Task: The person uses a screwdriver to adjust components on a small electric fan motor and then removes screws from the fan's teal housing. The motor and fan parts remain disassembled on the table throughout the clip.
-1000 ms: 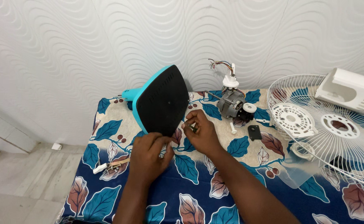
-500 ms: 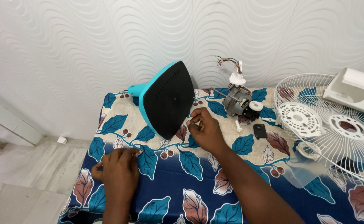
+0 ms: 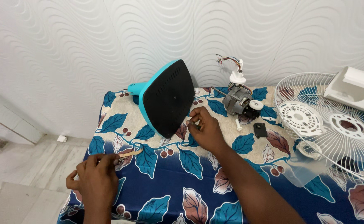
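left hand: your left hand (image 3: 95, 178) sits at the near left corner of the desk (image 3: 169, 195), fingers pinched on the end of a slim tool (image 3: 128, 154) – it looks like a screwdriver with a pale handle, lying on the leaf-print cloth; the tip is too small to tell.
right hand: your right hand (image 3: 204, 128) is well apart from the left, just beside the lower edge of the teal fan base (image 3: 167, 97), fingertips closed on a small part (image 3: 194, 123) – too tiny to name.
fan base: tipped up on its side, black underside facing you, teal stem pointing back left toward the wall.
motor: the grey fan motor (image 3: 238, 101) stands to the right of your right hand, coloured wires rising from a white piece on top.
loose bits: a small black piece (image 3: 260, 130) and a white screw-like part (image 3: 238, 124) lie on the cloth near the motor.
grilles: white wire fan guard (image 3: 356, 137) lies at the right edge, with a white plastic housing (image 3: 356, 89) resting on its far rim.
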